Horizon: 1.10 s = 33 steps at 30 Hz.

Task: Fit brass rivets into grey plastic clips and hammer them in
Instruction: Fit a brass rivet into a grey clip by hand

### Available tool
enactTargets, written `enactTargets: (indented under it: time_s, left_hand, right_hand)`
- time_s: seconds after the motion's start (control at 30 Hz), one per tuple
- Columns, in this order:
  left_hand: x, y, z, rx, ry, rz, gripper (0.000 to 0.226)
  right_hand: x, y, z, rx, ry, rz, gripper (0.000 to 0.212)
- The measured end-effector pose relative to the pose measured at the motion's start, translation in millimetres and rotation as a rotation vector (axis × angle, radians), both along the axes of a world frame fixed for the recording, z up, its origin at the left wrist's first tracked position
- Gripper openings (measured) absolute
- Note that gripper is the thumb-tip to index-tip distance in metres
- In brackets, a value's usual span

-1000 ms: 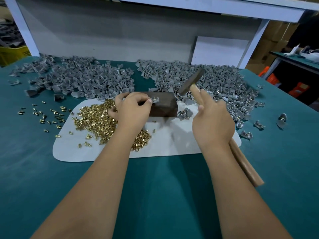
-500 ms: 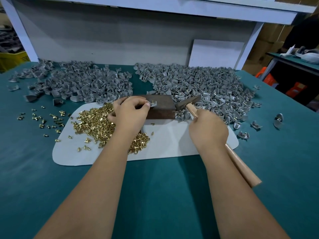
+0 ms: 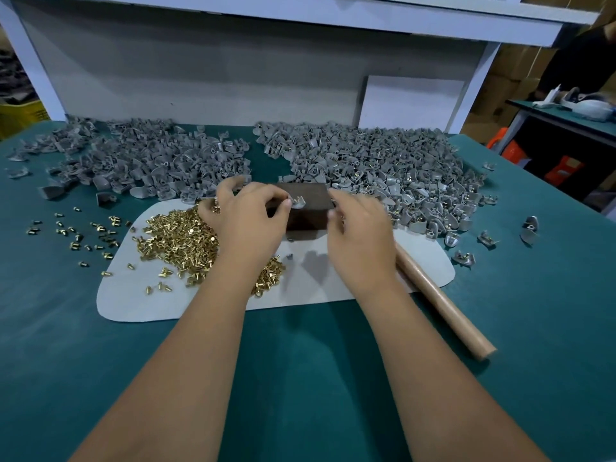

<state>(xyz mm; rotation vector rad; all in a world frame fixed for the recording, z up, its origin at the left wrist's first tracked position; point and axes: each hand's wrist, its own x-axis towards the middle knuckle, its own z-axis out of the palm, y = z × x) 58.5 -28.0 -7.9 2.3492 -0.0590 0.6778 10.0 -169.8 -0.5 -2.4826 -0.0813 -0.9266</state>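
Scattered brass rivets (image 3: 83, 233) lie loose on the green worktop (image 3: 300, 378) at far left, with a heap of grey plastic clips (image 3: 150, 165) behind them; a denser pile of rivets (image 3: 180, 241) sits on the white mat (image 3: 140, 295). At centre the left hand (image 3: 246, 225) pinches a grey clip (image 3: 297, 202) with a rivet in it on top of the dark block (image 3: 308, 208); the right hand (image 3: 361, 241) is blurred, fingers curled near the block's right edge, and whether it grips anything I cannot tell; the wooden hammer handle (image 3: 443, 305) lies under that hand, slanting toward the near right; a second heap of clips (image 3: 400, 168) spreads behind.
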Motion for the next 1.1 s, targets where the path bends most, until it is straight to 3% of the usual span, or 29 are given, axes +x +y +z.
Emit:
enactTargets:
  time_s: [0.17,0.27,0.37,0.5,0.63,0.7,0.77,0.9,1.03,1.1]
  left_hand:
    - [-4.1,-1.1,4.3,-0.088,-0.088,-0.101,0.011]
    - [-6.2,-0.7,8.5,-0.26,-0.083,-0.132,0.013]
    - [-4.3,1.0,10.7,-0.319,-0.048,-0.171,0.017]
    - [-1.7,1.3,9.1,-0.362,-0.037,-0.173,0.022]
    - [3.4,0.5,5.3,-0.331,-0.008,-0.101,0.024]
    - [5.8,0.6,5.1,-0.306,0.002,-0.096,0.026]
    - [9.8,3.8,6.3,-0.327,0.033,-0.081,0.029]
    - [20.4,30.5,8.4,-0.426,0.051,-0.011,0.027]
    - [22.4,68.8,4.6,-0.588,0.018,0.188,0.036]
    - [21.7,82.9,1.6,-0.51,0.055,0.244,0.043]
  right_hand:
    - [14.1,26.3,-0.1,0.079,0.12,0.146,0.044]
    - [25.0,23.5,5.7,0.128,0.086,0.122,0.038]
    - [35.4,19.2,10.5,0.281,0.174,0.202,0.028]
    - [55.7,9.8,26.6,0.188,0.212,0.1,0.022]
    - [80.0,-0.4,48.8,0.293,0.098,-0.073,0.048]
    - [87.1,-1.0,47.4,0.225,0.152,-0.168,0.069]
    - [83.9,7.8,38.7,0.166,0.185,-0.211,0.073]
    - [63.4,34.5,15.9,0.065,0.112,-0.085,0.053]
    - [44.6,55.5,6.1,-0.096,-0.009,0.086,0.037]
    - [35.6,66.5,4.3,-0.115,-0.069,0.219,0.031]
